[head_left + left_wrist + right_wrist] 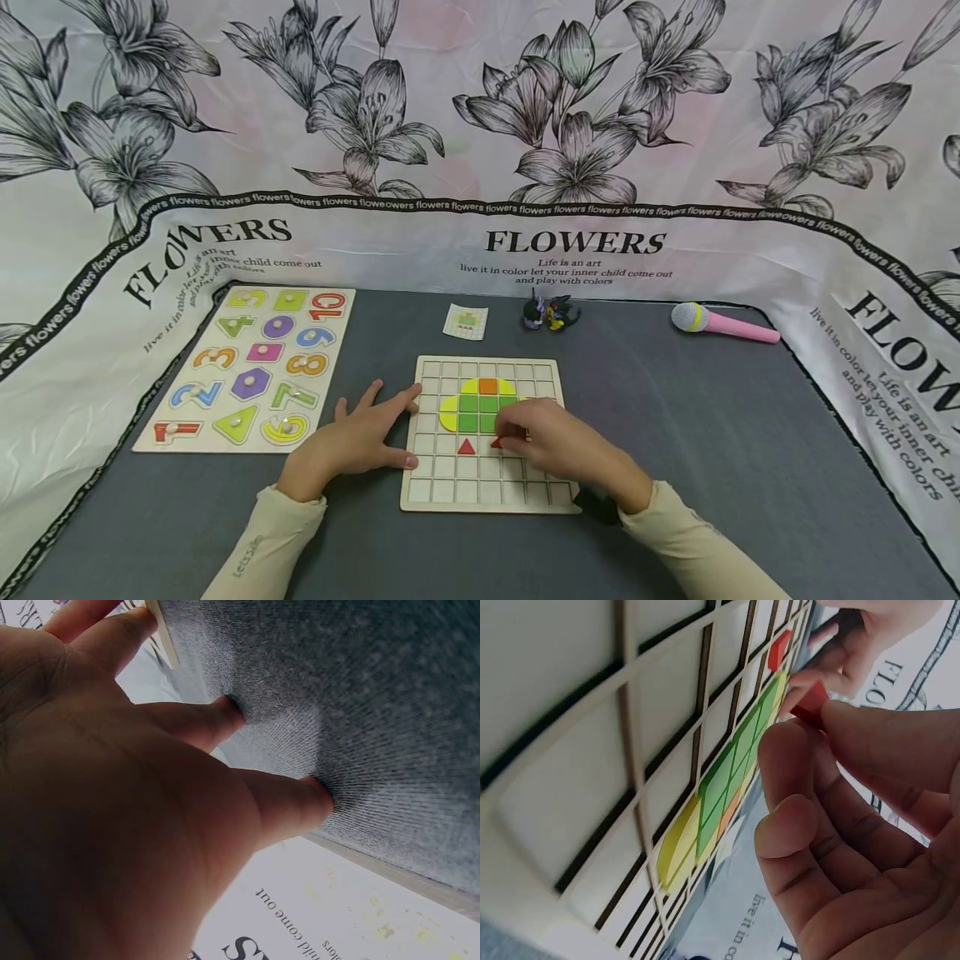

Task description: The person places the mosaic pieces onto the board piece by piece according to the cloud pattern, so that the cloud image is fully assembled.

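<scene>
My right hand [558,437] pinches a small red triangle [810,703] between thumb and index finger, close over a pale gridded wooden board [487,496]. Another red triangle [467,447] sits in the grid, left of the pinched one. Above these, green squares [477,414] form a block, with rounded yellow pieces [448,414] at the sides and top and an orange square [488,387] in the top row. Part of the pattern is hidden behind the right hand. My left hand [341,446] spreads its fingers at the board's left edge, thumb and index fingertip touching it.
A number-and-shape puzzle board [242,346] lies at the left, near my left hand. Behind the gridded board are a small pattern card [466,322] and two dark toy figures [533,310]. A pink toy microphone [727,325] lies at the back right. Flower-printed cloth surrounds the grey surface.
</scene>
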Tool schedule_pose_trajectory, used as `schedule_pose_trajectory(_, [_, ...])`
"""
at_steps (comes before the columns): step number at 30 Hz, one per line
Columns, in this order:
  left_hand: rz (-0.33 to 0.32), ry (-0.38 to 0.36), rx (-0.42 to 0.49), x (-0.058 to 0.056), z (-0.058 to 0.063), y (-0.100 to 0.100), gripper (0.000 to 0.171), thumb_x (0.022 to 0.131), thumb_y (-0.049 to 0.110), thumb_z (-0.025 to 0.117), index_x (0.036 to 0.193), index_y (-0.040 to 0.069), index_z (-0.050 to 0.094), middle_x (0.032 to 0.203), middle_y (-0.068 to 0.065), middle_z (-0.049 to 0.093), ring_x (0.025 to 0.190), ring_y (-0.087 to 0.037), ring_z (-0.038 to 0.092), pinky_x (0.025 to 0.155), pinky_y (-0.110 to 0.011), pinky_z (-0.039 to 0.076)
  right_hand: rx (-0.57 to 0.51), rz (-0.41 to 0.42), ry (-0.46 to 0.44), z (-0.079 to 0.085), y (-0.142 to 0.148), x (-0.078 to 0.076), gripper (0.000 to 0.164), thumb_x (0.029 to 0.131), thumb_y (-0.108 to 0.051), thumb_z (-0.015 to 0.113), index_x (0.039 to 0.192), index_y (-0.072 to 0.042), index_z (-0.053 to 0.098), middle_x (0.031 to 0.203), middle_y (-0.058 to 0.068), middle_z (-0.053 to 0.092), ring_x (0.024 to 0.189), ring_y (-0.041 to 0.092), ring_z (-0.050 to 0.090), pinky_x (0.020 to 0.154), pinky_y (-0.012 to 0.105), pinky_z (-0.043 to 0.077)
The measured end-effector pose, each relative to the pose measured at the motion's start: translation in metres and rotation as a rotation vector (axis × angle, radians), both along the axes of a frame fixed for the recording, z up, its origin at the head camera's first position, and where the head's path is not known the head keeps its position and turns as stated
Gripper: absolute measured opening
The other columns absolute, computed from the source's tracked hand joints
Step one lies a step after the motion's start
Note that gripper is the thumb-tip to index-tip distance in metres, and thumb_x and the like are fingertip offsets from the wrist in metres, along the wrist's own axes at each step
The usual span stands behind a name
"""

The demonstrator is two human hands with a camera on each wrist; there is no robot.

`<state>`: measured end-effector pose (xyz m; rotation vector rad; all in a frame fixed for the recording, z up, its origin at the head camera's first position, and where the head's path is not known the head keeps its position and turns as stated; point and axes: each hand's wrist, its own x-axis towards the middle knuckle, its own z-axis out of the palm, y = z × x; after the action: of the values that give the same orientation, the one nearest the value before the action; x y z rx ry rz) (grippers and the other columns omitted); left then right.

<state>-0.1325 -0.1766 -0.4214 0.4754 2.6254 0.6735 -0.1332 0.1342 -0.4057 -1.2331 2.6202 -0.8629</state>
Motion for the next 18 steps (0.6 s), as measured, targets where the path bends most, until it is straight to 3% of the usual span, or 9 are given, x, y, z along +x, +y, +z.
schedule_pose_trajectory(18, [0.001,-0.007,0.001,0.000,0.001,-0.001,0.106,0.088,0.040,0.090,0.171,0.017,0.029,0.162,-0.005,0.051,0.161,-0.049,0.005,0.115,-0.084,0.000,0.080,0.027,0.029,-0.009,-0.023,-0.005,0.020,0.098,0.004,0.072,0.087,-0.012,0.071,0.083,-0.008,0.065,0.073,0.005,0.052,0.070,0.026,0.049])
